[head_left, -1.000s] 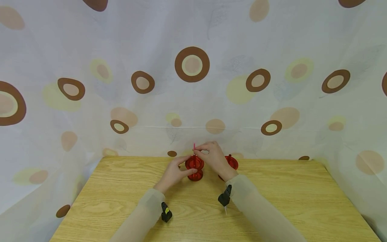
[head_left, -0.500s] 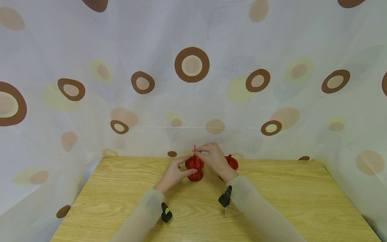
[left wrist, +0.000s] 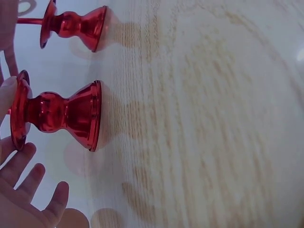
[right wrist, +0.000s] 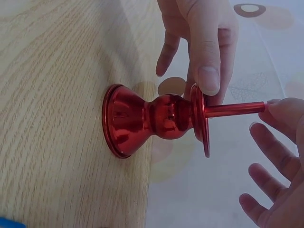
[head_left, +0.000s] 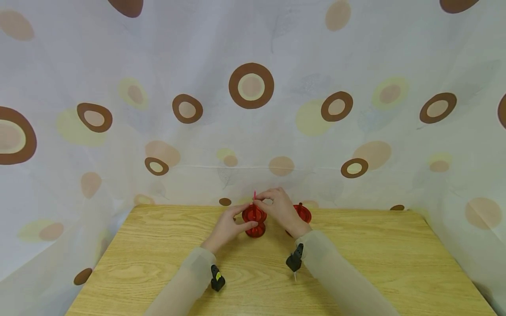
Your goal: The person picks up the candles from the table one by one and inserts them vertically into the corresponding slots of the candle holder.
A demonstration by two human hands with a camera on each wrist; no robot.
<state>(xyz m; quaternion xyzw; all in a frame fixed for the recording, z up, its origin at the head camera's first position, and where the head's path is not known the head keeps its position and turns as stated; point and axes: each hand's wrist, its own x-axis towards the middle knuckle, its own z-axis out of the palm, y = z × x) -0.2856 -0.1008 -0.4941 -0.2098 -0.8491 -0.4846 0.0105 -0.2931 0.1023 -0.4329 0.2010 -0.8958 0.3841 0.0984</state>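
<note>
A shiny red candlestick [right wrist: 171,116] stands upright on the table, with a flared base, a round stem, a dish and a thin tube rising from it. My left hand [head_left: 229,226] holds the dish rim between thumb and fingers. Above the tube, my right hand [head_left: 278,210] pinches a thin pink candle [head_left: 254,193] between thumb and forefinger; its lower end is at the tube's mouth. The other right fingers spread loosely in the right wrist view. A second red candlestick [left wrist: 71,23] of the same shape stands to the right, partly hidden by the right hand in the head view.
The wooden table [head_left: 166,245] reaches to a patterned curtain [head_left: 253,140] at the back and sides. Black wrist cameras [head_left: 217,278] sit on both sleeves. A blue object [right wrist: 10,222] shows at the lower left corner of the right wrist view.
The pink candle has sunk slightly toward the tube with the right fingertips. My left hand and both candlesticks have stayed in place.
</note>
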